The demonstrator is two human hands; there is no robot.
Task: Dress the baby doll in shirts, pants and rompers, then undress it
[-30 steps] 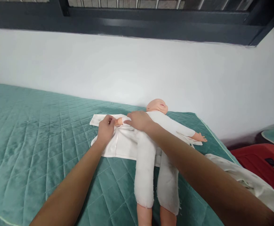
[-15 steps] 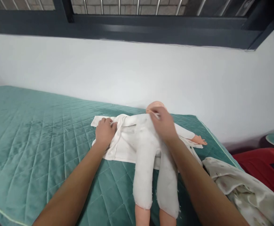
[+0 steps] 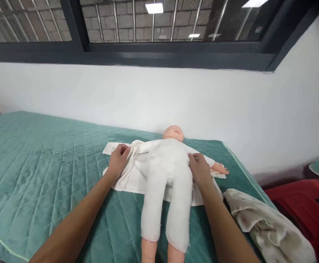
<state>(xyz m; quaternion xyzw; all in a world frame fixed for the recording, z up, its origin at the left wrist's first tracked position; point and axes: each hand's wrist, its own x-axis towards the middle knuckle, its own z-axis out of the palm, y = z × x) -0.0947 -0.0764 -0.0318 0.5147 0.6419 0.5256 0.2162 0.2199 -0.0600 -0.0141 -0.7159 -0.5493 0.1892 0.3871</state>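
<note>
A doll (image 3: 173,133) lies on its back, its head toward the wall and its torso and thighs covered in white cloth (image 3: 159,160). Spread out beneath it is an opened white jacket (image 3: 137,179). One doll arm, on the right, is in a white sleeve with its hand (image 3: 220,168) showing; the other hand is not visible. My left hand (image 3: 118,160) is closed on the bunched left side of the jacket, near the flat sleeve (image 3: 110,147). My right hand (image 3: 200,168) has its fingers curled against the doll's right-hand side in view; what they pinch is hidden.
A green quilted cover (image 3: 52,160) lies under everything. Crumpled pale patterned cloth (image 3: 269,223) sits beside my right forearm. Beyond the edge is a red case-like object (image 3: 299,204). Behind stand a white wall (image 3: 137,98) and a dark window frame (image 3: 154,58).
My right hand has moved down from beside the doll's head to the side of its torso, uncovering the head. My left hand stays at the jacket. The camera view has tilted up.
</note>
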